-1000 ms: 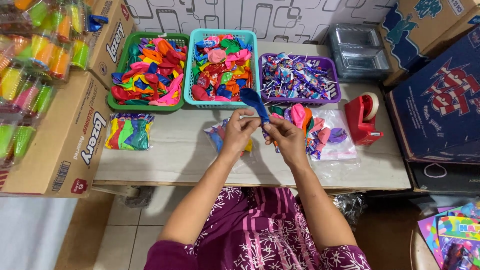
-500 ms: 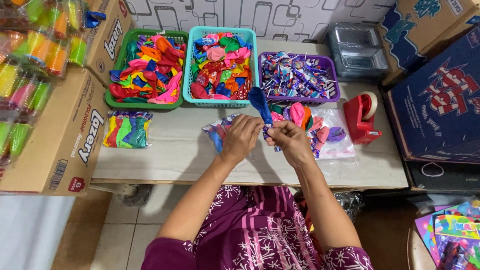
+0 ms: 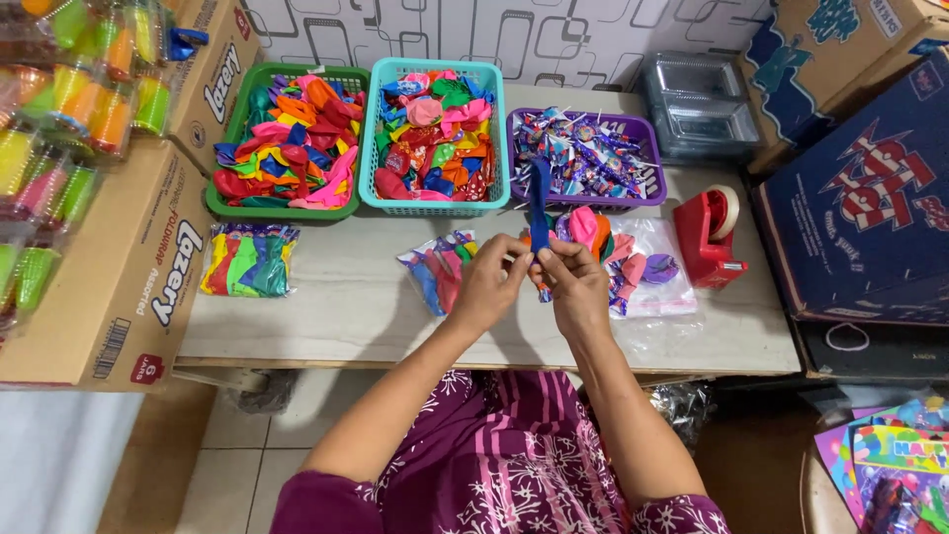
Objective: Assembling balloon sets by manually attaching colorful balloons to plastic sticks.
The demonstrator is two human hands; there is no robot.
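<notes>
Blue balloon (image 3: 539,203) stands upright over the table (image 3: 336,297), its neck pinched between your left hand (image 3: 489,287) and right hand (image 3: 576,287), both closed on it. Loose balloons on a clear bag (image 3: 633,267) lie just beside. Risk: neck could slip from your fingertips, dropping it into the purple basket (image 3: 654,183).

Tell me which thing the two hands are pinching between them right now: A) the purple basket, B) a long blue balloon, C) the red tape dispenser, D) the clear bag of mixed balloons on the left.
B: both hands, left hand and right hand, pinch the blue balloon at its lower end, with it standing up above the table.
</notes>
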